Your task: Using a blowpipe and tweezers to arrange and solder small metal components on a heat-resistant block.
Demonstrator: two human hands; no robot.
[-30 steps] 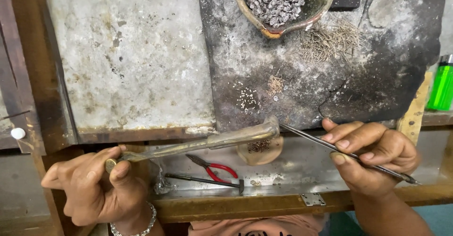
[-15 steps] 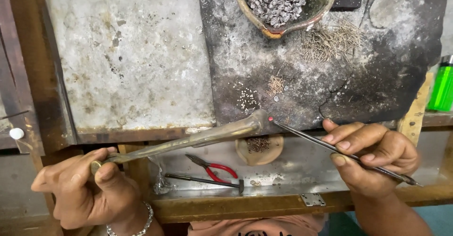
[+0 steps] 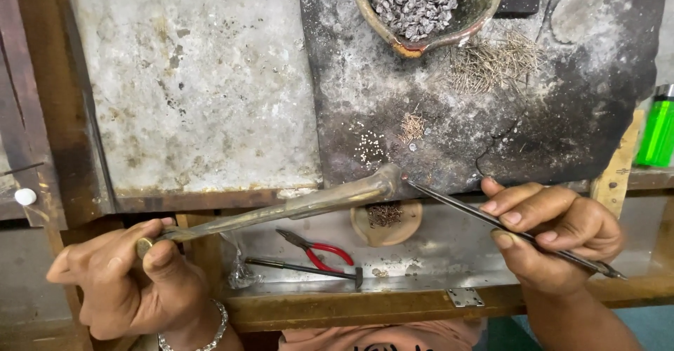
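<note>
My left hand (image 3: 130,281) grips the thin end of a long tapered brass blowpipe (image 3: 295,203), whose wide tip rests at the front edge of a dark charred slab (image 3: 562,98). My right hand (image 3: 554,235) holds long thin tweezers (image 3: 491,221); their point sits just right of the blowpipe's tip, almost touching it. On the slab close behind the two tips lie a cluster of tiny pale beads (image 3: 371,147) and a small tuft of short wire bits (image 3: 412,126).
A clay bowl (image 3: 393,31) of small grey granules stands at the back, beside a heap of fine wire pieces (image 3: 495,60). A pale worn slab (image 3: 196,84) lies at the left. The tray below holds red-handled pliers (image 3: 319,249), a thin tool and a small dish (image 3: 386,221). A green lighter (image 3: 656,130) stands at the right.
My left hand shifted left and down, then back right a little, so the blowpipe's tip slid leftward along the slab's front edge. The tweezers barely moved.
</note>
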